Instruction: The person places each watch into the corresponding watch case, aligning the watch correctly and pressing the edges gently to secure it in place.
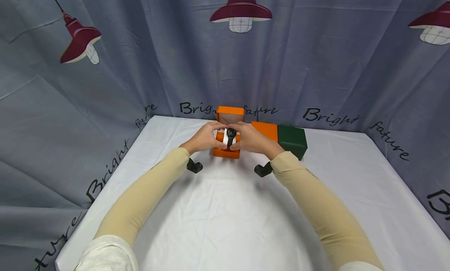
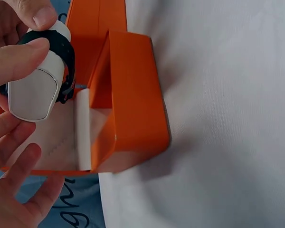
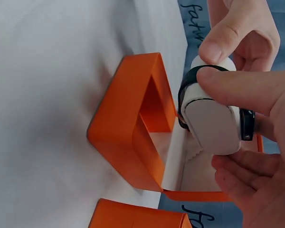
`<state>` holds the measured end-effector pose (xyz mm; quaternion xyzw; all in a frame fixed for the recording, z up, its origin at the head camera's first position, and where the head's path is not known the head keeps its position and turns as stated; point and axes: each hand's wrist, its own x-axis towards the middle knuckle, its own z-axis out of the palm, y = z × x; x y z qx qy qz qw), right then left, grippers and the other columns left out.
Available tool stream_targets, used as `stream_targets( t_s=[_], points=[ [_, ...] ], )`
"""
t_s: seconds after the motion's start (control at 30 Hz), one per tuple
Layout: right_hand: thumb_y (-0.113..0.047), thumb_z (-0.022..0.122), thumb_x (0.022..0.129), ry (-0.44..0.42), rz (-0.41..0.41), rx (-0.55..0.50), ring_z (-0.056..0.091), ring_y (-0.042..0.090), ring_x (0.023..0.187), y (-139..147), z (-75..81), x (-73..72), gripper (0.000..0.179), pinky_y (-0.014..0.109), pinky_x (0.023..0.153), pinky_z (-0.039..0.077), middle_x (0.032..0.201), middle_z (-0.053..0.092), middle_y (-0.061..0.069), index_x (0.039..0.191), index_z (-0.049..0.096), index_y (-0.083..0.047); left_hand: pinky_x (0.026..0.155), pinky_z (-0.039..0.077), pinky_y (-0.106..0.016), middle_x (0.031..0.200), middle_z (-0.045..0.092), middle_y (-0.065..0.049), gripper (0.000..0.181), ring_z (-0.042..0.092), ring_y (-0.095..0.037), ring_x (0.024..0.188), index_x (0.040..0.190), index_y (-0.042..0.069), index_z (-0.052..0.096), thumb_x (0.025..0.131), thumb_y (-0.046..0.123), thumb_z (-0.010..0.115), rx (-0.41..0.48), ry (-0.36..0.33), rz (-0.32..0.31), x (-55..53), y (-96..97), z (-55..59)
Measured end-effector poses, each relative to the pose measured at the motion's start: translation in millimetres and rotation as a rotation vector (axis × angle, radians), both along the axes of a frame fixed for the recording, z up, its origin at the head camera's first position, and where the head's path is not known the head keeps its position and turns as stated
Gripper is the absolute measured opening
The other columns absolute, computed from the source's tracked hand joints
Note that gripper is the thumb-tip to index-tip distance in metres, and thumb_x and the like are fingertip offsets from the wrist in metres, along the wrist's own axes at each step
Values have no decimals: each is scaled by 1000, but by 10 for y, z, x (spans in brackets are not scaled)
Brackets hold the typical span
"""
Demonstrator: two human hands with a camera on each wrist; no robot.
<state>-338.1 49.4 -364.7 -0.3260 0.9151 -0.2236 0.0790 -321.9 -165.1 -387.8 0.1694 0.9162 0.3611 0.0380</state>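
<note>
A watch (image 1: 231,133) with a dark round face and black strap is wrapped round a white cushion (image 2: 33,95). Both hands hold it over an orange box (image 1: 226,154), whose hinged lid stands raised at the back and shows a pale lining. From the left, my left hand (image 1: 203,138) grips the cushion, its thumb on the strap. My right hand (image 1: 252,139) grips the opposite end, its thumb pressing the strap too. In the right wrist view the cushion's flat white end (image 3: 213,126) faces the camera, with fingers of the right hand under it.
Right of the open box stand a second orange box (image 1: 268,131) and a dark green box (image 1: 292,141), side by side. White cloth (image 1: 225,216) covers the table. A grey-blue curtain (image 1: 183,60) hangs behind the far edge. Black camera mounts (image 1: 194,166) hang below the wrists.
</note>
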Motion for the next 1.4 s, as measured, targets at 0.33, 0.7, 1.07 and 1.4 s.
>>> stream_targets(
  t_s=[0.33,0.7,1.07,1.4],
  points=[
    [-33,85,82,61,-9,131,46,33,126,-112,-66,-86,79,47,106,45,138,60,12,149,49,-11,114,37,-52,152,48,-4,76,41,-28,138,146,20,55,78,34,87,-5,-59,-6,-171,-48,-113],
    [-31,86,81,115,0,191,53,29,114,-173,-144,-129,74,44,104,45,131,65,10,144,55,-10,115,37,-50,151,50,-3,74,41,-25,137,145,20,56,78,26,87,-12,-66,19,-229,-5,-227],
    [-26,88,78,92,5,179,53,29,114,-204,-199,-165,76,44,100,50,126,68,5,146,55,-14,111,39,-44,147,53,3,79,37,-21,130,147,24,54,77,29,89,-80,-75,44,-234,15,-265],
    [-25,85,82,40,-7,177,55,28,103,-216,-243,-188,74,42,91,53,101,72,4,147,52,-14,115,35,-47,154,47,8,80,32,-22,136,151,28,48,81,29,86,-112,-113,14,-256,-14,-271]
  ],
)
